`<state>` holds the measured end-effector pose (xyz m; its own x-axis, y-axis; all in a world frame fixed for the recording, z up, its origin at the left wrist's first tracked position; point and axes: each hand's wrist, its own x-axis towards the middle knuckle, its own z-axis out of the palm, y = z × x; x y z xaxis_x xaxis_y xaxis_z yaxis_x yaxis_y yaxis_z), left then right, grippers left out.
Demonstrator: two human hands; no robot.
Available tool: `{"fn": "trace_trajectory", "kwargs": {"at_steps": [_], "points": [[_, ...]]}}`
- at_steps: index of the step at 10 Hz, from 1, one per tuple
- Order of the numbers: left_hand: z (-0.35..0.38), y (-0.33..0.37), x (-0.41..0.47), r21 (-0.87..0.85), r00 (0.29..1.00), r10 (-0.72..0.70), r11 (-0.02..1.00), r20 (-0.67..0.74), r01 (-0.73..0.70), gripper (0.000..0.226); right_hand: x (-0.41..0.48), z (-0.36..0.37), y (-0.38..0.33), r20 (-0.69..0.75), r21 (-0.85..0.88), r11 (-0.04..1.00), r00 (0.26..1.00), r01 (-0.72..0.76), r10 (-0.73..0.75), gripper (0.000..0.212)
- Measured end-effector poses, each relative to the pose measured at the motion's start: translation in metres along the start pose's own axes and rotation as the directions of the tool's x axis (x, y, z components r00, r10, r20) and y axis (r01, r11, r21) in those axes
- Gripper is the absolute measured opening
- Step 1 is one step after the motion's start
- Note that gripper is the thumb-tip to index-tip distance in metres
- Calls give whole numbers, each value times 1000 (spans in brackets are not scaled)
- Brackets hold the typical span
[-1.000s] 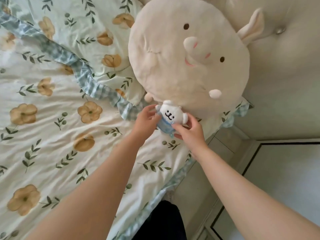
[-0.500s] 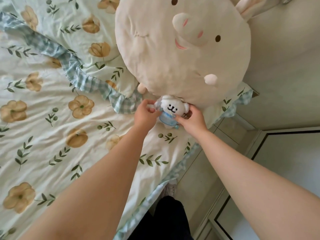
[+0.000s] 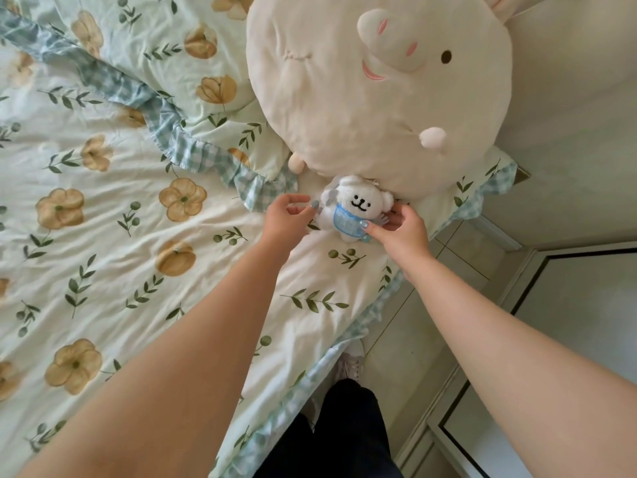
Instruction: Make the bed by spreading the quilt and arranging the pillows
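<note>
A cream floral quilt (image 3: 138,243) lies spread across the bed. At its head lies a floral pillow (image 3: 155,46) with a blue checked ruffle, and beside it a big round cream plush cushion (image 3: 344,98) with an animal face. A small white plush toy (image 3: 356,201) in a blue bib sits on the quilt against the cushion's lower edge. My right hand (image 3: 401,232) pinches the toy's bib and arm from the right. My left hand (image 3: 286,219) is at the toy's left with loosely curved fingers; only the thumb tip touches it.
The bed's edge with a checked trim (image 3: 344,346) runs diagonally by my dark-trousered legs (image 3: 344,436) and a shoe on the tiled floor (image 3: 431,305). A padded headboard (image 3: 568,98) rises at the upper right. A white cabinet (image 3: 568,339) stands at the right.
The small plush toy has settled on the quilt against the big cushion. My left hand has loosened from it and drawn slightly left; my right hand still holds it.
</note>
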<state>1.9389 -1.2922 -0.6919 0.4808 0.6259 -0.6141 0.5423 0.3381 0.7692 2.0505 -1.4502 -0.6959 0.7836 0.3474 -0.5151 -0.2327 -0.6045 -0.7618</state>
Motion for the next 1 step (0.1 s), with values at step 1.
{"fn": "trace_trajectory", "kwargs": {"at_steps": [1], "points": [[-7,-4,-8,79,999,-7,997,33,4,27,-11,-5,-2,-63,66,997,998,-28,32,54]]}}
